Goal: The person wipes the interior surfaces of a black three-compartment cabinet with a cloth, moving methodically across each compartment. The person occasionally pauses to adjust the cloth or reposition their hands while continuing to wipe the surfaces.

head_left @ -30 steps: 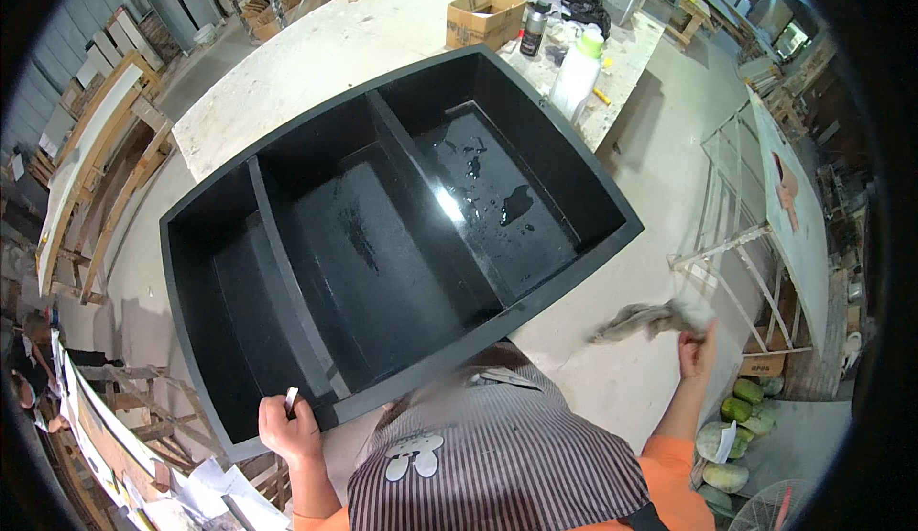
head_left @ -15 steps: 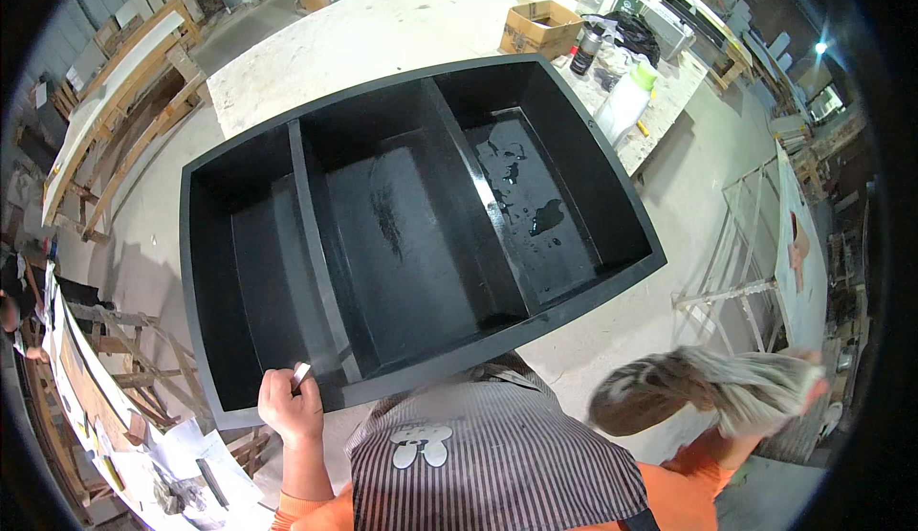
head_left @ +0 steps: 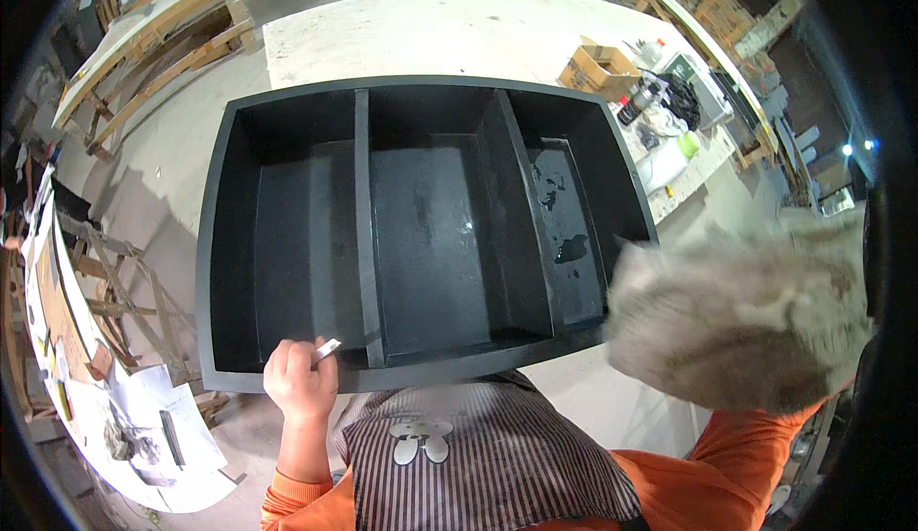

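Observation:
A black open box [head_left: 459, 364] with two dividers and three compartments lies in front of me, its inside facing up. My left hand [head_left: 300, 380] is closed on a small, pale, flat strip-like piece [head_left: 327, 349] at the near rim, by the left compartment; its exact kind is unclear. Out to the right, my right hand holds up a bunched, stained grey rag [head_left: 741, 316], smeared by motion. The rag hides the hand itself and overlaps the box's near right corner in view. Puddles of water [head_left: 571, 248] shine on the floor of the right compartment.
A large white-topped table [head_left: 411, 33] stands beyond the box. On its right are a cardboard box [head_left: 600, 70], a dark bottle [head_left: 635, 104] and a white bottle with a green cap [head_left: 669, 163]. Papers [head_left: 158, 416] lie on a surface at lower left; a wooden trestle [head_left: 182, 62] stands far left.
The rag has swung up and nearer from the lower right, now spread wide. The box appears turned and shifted slightly right as the view moved. My left hand stays at the near rim.

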Available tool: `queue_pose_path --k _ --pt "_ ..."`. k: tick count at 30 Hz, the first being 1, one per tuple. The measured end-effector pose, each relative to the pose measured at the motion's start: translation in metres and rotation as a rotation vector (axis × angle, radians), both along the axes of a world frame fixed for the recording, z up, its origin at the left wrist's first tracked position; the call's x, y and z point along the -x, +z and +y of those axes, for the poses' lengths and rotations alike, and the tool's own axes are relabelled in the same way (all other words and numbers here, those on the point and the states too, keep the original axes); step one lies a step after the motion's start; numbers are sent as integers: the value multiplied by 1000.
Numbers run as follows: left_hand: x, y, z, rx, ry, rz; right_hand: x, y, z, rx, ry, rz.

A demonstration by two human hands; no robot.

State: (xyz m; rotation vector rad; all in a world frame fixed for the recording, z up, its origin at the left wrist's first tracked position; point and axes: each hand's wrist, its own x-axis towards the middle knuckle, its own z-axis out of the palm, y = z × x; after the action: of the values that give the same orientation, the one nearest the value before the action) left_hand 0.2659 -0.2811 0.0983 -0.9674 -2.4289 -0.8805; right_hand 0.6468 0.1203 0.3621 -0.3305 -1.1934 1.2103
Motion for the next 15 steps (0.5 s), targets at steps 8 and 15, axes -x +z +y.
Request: queue_pose_path --k 8,15 --pt "-2 1 2 -34 6 30 194 15 18 44 686 -88" --pt "-1 2 3 -41 1 34 326 -162 -64 -319 1296 -1447"
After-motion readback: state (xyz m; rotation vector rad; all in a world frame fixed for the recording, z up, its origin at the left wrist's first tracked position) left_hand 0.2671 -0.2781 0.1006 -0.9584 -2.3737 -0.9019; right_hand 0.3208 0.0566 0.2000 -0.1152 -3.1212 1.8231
